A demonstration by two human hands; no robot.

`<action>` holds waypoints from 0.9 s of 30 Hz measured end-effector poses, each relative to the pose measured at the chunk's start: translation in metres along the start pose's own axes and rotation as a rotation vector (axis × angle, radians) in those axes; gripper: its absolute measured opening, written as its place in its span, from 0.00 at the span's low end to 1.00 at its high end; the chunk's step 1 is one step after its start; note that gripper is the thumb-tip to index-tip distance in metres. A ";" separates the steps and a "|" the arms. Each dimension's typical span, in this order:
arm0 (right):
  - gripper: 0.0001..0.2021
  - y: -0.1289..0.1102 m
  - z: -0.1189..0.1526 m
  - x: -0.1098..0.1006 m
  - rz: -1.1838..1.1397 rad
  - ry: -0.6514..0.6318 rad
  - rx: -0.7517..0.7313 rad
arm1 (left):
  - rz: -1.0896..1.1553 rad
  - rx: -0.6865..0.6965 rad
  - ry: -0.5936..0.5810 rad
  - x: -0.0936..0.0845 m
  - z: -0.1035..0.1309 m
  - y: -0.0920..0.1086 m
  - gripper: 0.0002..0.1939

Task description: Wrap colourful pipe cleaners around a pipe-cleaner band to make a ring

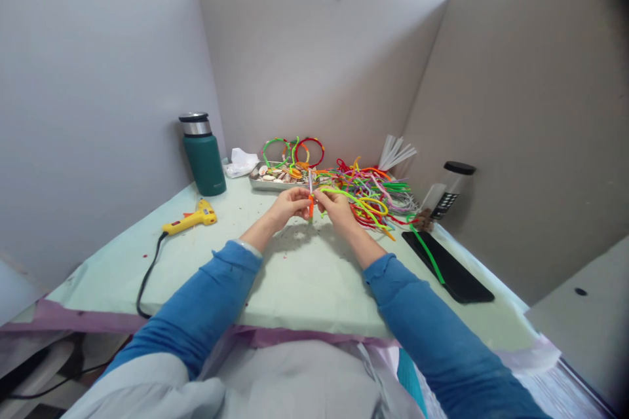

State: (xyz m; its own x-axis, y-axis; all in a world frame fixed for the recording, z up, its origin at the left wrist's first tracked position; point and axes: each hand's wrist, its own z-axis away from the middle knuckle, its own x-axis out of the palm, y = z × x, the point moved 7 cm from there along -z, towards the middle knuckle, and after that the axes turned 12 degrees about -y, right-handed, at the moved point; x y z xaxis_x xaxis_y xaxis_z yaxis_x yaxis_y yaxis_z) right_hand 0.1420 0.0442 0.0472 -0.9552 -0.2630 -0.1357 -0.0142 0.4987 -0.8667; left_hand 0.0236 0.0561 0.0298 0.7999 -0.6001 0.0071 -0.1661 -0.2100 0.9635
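My left hand (291,204) and my right hand (337,205) meet over the middle of the table, both with fingers pinched. Between them stands a thin upright stick (311,206), pale at the top and orange lower down, with a greenish tip. The left fingers grip it from the side. From the right fingers a yellow-green pipe cleaner (344,194) trails off to the right; its end at the stick is hidden by the fingers. Just behind the hands lies a metal tray (268,185) of seashells.
A heap of coloured pipe cleaners (378,193) spreads behind my right hand. Pipe-cleaner rings (309,144) stand at the tray. A yellow glue gun (191,218) with a cord and a green bottle (204,160) are left; glue sticks (396,154), a clear bottle (449,190) and a black phone (447,268) are right.
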 end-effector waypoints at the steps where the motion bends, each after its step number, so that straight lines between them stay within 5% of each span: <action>1: 0.14 0.001 0.000 0.000 -0.004 -0.003 0.002 | 0.003 -0.003 0.000 0.000 0.000 0.000 0.19; 12: 0.11 -0.004 0.001 0.005 0.124 -0.015 -0.066 | -0.008 -0.026 0.017 0.001 0.001 0.003 0.15; 27: 0.14 -0.001 0.003 -0.004 -0.052 0.000 0.044 | 0.109 -0.030 0.015 0.004 0.002 0.004 0.15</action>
State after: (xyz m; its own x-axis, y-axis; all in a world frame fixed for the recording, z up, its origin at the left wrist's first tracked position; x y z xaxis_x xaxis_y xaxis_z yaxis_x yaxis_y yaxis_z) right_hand 0.1467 0.0424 0.0474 -0.9534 -0.2877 -0.0904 -0.0505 0.4478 -0.8927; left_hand 0.0249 0.0510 0.0330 0.7865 -0.6066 0.1163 -0.2358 -0.1208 0.9643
